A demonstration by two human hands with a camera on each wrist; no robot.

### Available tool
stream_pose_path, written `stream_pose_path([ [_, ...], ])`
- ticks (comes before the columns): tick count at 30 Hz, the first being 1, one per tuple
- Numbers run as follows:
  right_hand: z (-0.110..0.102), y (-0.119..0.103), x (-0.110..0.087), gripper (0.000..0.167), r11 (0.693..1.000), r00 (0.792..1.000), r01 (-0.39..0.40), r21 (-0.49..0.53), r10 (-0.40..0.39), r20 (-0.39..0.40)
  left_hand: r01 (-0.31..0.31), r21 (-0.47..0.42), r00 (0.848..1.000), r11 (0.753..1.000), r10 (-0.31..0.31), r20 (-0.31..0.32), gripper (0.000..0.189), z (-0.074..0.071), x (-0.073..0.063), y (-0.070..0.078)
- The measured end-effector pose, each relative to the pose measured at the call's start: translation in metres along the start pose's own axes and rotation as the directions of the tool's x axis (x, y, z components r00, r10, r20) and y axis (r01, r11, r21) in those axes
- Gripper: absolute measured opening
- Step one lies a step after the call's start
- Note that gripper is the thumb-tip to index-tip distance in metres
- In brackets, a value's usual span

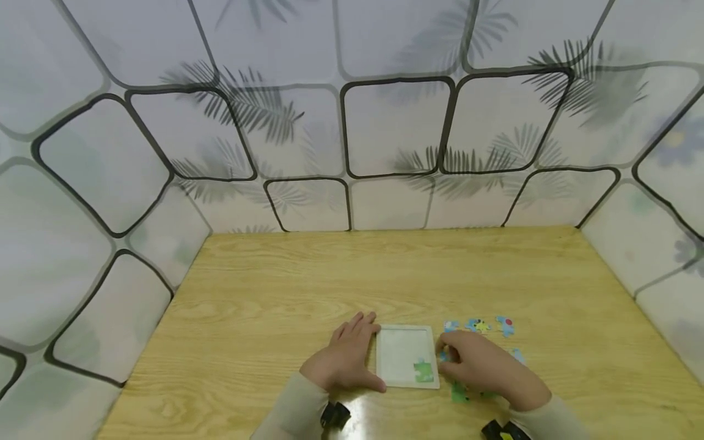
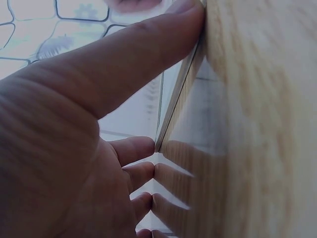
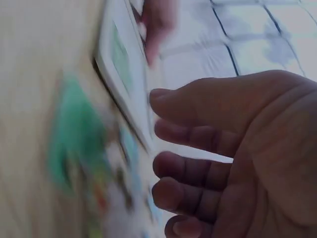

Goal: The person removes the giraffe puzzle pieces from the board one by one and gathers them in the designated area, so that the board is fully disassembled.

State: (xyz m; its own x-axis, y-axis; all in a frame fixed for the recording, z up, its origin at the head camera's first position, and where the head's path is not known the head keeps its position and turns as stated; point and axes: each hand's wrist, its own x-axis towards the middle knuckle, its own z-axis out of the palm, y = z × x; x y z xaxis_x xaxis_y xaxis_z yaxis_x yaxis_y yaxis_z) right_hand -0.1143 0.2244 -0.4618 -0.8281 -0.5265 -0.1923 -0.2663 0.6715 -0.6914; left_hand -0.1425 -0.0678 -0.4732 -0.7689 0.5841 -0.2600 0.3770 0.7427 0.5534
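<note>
A white puzzle tray [image 1: 397, 348] lies flat on the table, a green jigsaw piece [image 1: 423, 371] in its lower right corner. My left hand [image 1: 346, 355] rests along the tray's left side, fingers stretched out and thumb at the near left corner. In the left wrist view the thumb [image 2: 143, 52] lies against the tray's edge. My right hand [image 1: 486, 363] is just right of the tray, over loose pieces, its fingers loosely bent. The right wrist view shows nothing held between thumb and fingertips [image 3: 168, 193]; a blurred green piece [image 3: 74, 129] lies below them.
Several loose pieces lie right of the tray, among them a blue one with a red spot [image 1: 505, 326], a blue and yellow one [image 1: 478, 325] and a green one [image 1: 459, 392]. Some are partly hidden under the right hand. Patterned walls [image 1: 396, 128] enclose the wooden table [image 1: 264, 287].
</note>
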Motion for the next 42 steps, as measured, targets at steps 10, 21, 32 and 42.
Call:
stream_pose_path([
  [10,0.018,-0.015,0.01,0.032,0.99,0.997,0.034,-0.138,-0.044,-0.067,0.005,0.029,1.0,1.0,-0.005,-0.006,0.104,-0.002,0.003,0.004],
  [21,0.016,-0.01,0.01,0.017,0.996,0.996,0.078,0.05,-0.075,-0.058,0.003,0.023,1.0,1.0,-0.003,0.003,0.103,-0.002,0.004,0.004],
  [32,-0.015,0.016,-0.014,0.017,0.949,1.0,0.026,0.314,-0.02,-0.02,-0.014,0.004,1.0,1.0,0.014,0.009,0.104,0.003,0.004,0.004],
  [42,-0.05,0.055,-0.062,0.009,0.973,0.998,-0.06,0.223,0.053,0.036,0.002,-0.016,1.0,1.0,-0.002,0.01,0.104,-0.002,0.001,0.002],
])
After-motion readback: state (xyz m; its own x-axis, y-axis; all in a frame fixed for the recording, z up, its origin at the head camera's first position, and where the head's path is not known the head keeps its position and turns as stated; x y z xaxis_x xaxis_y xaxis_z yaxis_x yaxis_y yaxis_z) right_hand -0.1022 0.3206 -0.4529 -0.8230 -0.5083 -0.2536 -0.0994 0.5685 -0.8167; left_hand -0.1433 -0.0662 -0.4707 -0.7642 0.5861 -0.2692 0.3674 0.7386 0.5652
